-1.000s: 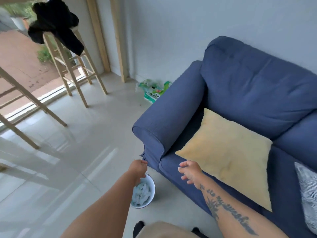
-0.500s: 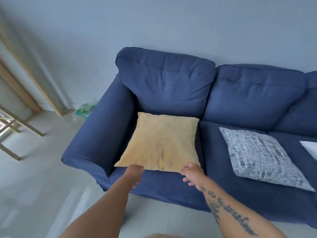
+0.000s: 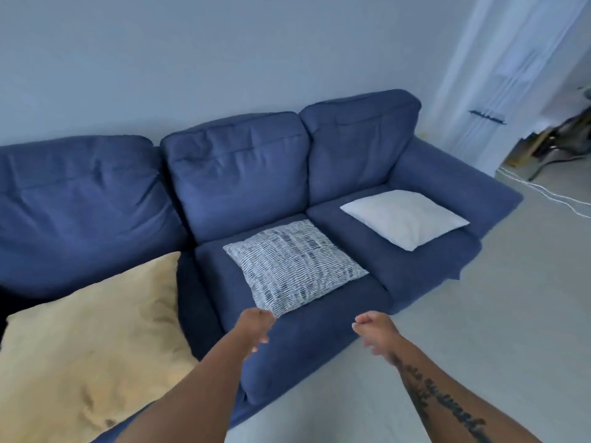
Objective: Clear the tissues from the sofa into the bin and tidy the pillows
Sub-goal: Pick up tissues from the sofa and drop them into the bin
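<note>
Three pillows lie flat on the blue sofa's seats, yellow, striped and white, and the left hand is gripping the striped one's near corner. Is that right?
Not quite. In the head view the left hand grips nothing: it hovers loosely curled just short of the grey-and-white striped pillow. The rest holds: the soft yellow pillow, the striped one and the plain white pillow lie flat on the blue fabric sofa.

Both arms extended fwd, forearms bare. L hand [image 3: 256, 329] loosely curled, fingers bent down, palm facing right, empty. R hand [image 3: 377, 335] also loosely curled, fingers pointing left toward L hand, empty. Hands apart, roughly level. R forearm carries dark script tattoo.
</note>
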